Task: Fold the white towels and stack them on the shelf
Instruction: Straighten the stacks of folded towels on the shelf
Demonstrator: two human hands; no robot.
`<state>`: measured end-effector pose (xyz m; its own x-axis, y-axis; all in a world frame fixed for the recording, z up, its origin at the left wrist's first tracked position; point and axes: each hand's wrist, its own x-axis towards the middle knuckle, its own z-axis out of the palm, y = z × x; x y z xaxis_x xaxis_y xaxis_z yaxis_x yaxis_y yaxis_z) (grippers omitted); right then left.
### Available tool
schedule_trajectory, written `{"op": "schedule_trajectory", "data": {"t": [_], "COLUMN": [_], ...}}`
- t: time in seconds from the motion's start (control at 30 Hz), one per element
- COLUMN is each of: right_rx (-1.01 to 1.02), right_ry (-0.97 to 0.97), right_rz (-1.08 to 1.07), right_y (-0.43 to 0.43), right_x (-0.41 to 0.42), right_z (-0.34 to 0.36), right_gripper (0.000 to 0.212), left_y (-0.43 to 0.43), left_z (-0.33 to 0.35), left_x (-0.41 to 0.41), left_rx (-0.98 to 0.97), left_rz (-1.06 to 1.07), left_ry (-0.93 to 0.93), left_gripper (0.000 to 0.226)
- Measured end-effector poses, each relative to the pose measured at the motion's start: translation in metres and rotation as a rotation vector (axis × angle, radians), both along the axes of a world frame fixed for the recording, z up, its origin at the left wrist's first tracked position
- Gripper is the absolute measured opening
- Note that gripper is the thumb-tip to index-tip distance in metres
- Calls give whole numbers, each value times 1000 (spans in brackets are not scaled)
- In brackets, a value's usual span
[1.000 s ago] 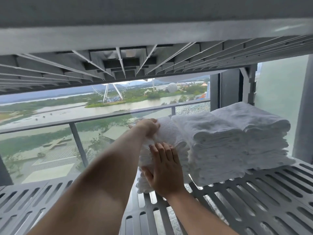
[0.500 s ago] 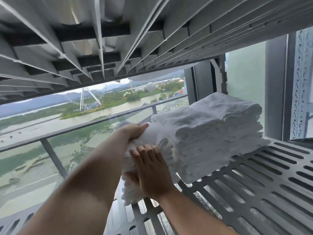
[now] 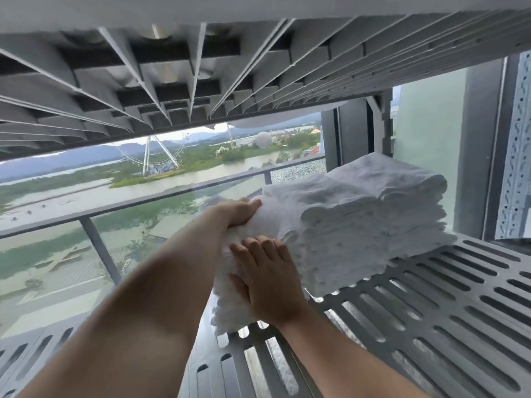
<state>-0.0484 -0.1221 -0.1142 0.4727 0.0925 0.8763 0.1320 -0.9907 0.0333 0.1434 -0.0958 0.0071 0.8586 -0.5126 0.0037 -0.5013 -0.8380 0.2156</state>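
Slotted shelf (image 3: 431,311), lower right: two folded towel stacks (image 3: 359,225) at centre right; third stack (image 3: 230,311) at centre, left hand (image 3: 241,211) gripping its top, right hand (image 3: 267,280) pressed flat against its front. Stacking seemingly near completion.

Soft, overcast daylight came through the window (image 3: 71,182) behind the towels (image 3: 359,225), and shadows were faint and soft-edged. The towels were bright enough that their folds nearly washed out. The upper shelf (image 3: 201,81) above the towels lay in dim shade. The left forearm (image 3: 138,311), below and left of the towels, was blurred. Straight ribs and bars bowed toward the edges, far from the towels.
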Motion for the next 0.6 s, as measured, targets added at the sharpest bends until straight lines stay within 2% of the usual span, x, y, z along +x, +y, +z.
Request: {"op": "schedule_trajectory", "data": {"t": [0.13, 0.27, 0.37, 0.5, 0.6], "right_rx": [213, 326, 275, 275, 308], "right_ry": [-64, 143, 294, 319, 314], "right_rz": [-44, -205, -276, -293, -280], "right_y": [-3, -13, -11, -10, -13], "right_x": [5, 18, 28, 30, 32], "right_z": [30, 66, 71, 54, 54], "right_gripper": [13, 36, 45, 49, 48], "left_y": [7, 18, 18, 13, 8], "left_z": [13, 0, -10, -18, -18], "left_x": [8, 14, 19, 25, 19], "left_rx": [-21, -49, -97, 4, 36], "left_rz": [-63, -77, -106, -51, -35], "left_ry": [-7, -8, 70, -3, 39], "left_gripper": [54, 54, 52, 54, 56]}}
